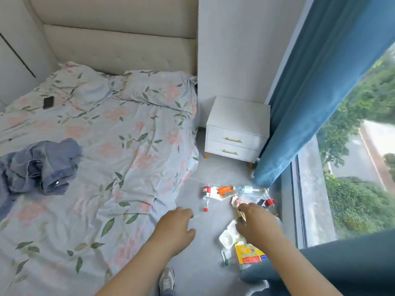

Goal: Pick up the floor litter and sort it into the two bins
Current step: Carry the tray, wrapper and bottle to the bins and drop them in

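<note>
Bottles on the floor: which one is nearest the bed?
The red-capped bottle, leftmost of the litter, beside the bed; the red-labelled bottle and green-capped bottle lie further toward the window.

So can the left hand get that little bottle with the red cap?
Probably yes. The left hand holds nothing, and the bottle lies on the floor just ahead of it, with nothing between them.

Shows both forearms (136, 268) bare along their whole visible length, with the left hand (175, 226) and the right hand (256, 223) likewise uncovered. Wears a low sneaker (166, 279) in pale grey with whitish panels and a lighter sole edge, seen between the arms. Has a scrap of dark blue-grey trouser cuff (170, 293) at the shoe's near end, too small to tell more.
</note>
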Demonstrator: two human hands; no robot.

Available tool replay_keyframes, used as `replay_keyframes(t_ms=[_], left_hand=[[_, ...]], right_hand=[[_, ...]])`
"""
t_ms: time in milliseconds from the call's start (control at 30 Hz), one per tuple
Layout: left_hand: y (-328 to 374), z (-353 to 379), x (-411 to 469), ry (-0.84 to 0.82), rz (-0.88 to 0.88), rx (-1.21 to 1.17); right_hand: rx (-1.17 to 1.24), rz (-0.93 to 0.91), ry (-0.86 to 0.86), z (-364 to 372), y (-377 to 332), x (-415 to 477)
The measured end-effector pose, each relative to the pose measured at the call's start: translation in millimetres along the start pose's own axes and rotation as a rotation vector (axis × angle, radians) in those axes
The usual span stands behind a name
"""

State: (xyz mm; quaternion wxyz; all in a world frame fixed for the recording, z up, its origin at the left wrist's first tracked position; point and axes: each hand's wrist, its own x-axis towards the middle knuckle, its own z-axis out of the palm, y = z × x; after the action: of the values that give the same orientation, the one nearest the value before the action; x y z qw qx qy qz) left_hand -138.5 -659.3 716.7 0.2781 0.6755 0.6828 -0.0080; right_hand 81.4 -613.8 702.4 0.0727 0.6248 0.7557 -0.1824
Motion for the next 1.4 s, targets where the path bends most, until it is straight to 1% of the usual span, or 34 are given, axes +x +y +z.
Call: replay_keyframes(t_ms=[200,333,400,600,767,933,1000,1100,1233,1300,1400], left_hand=[[-3,-3,88,-0.113,0.190,0.104],[8,27,139,-0.150,0.273,0.156],[11,54,161,-0.175,0.289,0.162],[7,165,229,-0.226,0.314,0.207],[-18,283,299,-0.239,0.331,0.245],[-53,410,380,-0.227,0.366,0.292],[-67,457,413,-0.224,0.383,0.298],[-88,516,462,-0.177,0.391,0.255],[-97,569,507,-0.142,0.427,0.233],[-97,580,521,-0.109,0.454,0.275],[-99,592,535,-0.103,0.456,0.317]], right_hand=[[0.083,0.243,0.031,14,28,33],[0.104,0.330,0.062,42,59,50],[0.126,0.376,0.044,67,78,58],[0.107,0.439,-0.017,171,138,92],[0.093,0.462,-0.047,284,188,140],[0.051,0.486,-0.054,406,240,205],[0.092,0.481,-0.047,452,259,232],[0.122,0.486,-0.027,507,288,270],[0.159,0.467,0.009,553,310,305],[0.153,0.437,0.011,567,314,316],[0.091,0.430,-0.009,588,320,319]])
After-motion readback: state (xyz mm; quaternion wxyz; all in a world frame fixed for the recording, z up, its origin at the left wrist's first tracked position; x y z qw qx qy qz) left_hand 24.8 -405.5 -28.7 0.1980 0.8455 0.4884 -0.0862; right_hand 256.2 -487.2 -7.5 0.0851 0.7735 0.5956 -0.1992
